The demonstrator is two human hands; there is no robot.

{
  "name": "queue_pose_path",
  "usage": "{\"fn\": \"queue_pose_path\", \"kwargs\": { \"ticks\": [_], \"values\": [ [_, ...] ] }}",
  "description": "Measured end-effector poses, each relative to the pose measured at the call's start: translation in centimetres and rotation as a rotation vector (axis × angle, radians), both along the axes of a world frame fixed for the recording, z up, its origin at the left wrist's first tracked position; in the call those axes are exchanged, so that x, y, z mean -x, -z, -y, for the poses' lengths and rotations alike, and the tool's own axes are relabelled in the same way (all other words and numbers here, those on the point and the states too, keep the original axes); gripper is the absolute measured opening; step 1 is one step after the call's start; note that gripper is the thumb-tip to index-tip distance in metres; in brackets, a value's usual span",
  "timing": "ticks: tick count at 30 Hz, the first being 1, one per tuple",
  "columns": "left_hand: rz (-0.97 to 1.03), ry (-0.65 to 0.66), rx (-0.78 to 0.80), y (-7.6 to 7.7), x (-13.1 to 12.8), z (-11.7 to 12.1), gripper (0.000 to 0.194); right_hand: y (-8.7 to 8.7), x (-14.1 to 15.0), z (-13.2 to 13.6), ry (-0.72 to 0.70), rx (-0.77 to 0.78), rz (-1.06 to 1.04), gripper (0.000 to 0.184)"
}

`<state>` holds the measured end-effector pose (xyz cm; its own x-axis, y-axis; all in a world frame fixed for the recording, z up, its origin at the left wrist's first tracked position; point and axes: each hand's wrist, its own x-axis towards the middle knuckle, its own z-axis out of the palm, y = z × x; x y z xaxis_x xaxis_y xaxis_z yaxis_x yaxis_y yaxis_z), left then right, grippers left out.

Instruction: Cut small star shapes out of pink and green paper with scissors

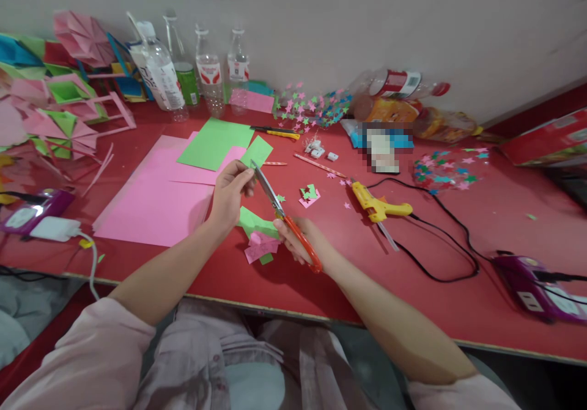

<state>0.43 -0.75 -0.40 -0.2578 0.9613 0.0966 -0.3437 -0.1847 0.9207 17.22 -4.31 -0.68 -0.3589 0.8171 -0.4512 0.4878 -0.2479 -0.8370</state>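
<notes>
Between thumb and fingers my left hand point(232, 185) pinches a small green piece of paper point(257, 151). My right hand point(305, 239) is wrapped round the orange handles of a pair of scissors point(275, 199), whose blades point up and left to the lower edge of that piece. Whether the blades are cutting I cannot tell. Below the hands lie green and pink paper scraps point(260, 248). A larger green sheet point(215, 144) rests on pink sheets point(156, 190) at the left. Small star cutouts and a little scrap pile point(310, 195) sit right of the blades.
A yellow glue gun point(380, 205) with a black cord lies at the right, near a purple power strip point(536, 288). Bottles point(211, 77) stand along the wall. A yellow utility knife point(279, 133) and bags of paper stars point(452, 168) lie farther back. Folded paper crafts point(68, 110) crowd the left.
</notes>
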Motion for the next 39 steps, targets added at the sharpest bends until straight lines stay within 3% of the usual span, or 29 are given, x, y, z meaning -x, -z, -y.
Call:
{"fn": "queue_pose_path", "kwargs": {
  "ticks": [9,19,23,26,30,39],
  "values": [
    [0.003,0.006,-0.018,0.0,0.3,-0.1,0.016,-1.4,-0.1,0.4,0.035,-0.025,-0.052,0.052],
    [0.015,-0.028,-0.013,-0.1,1.1,-0.6,0.012,-0.5,-1.2,-0.1,-0.093,-0.023,-0.186,0.056],
    [0.012,-0.043,0.005,-0.1,1.2,-0.9,0.017,-0.5,-1.0,0.1,-0.081,-0.013,-0.191,0.053],
    [0.013,0.016,0.002,-0.1,1.2,-0.9,0.018,-0.5,-0.8,0.2,-0.037,-0.014,-0.203,0.051],
    [0.024,0.068,-0.021,-0.1,1.1,-0.7,0.014,-0.6,-0.6,0.2,0.011,-0.01,-0.179,0.048],
    [-0.031,-0.018,-0.037,-0.1,1.4,-0.9,0.013,-1.0,-0.8,0.0,-0.004,-0.025,-0.034,0.051]
  ]
}}
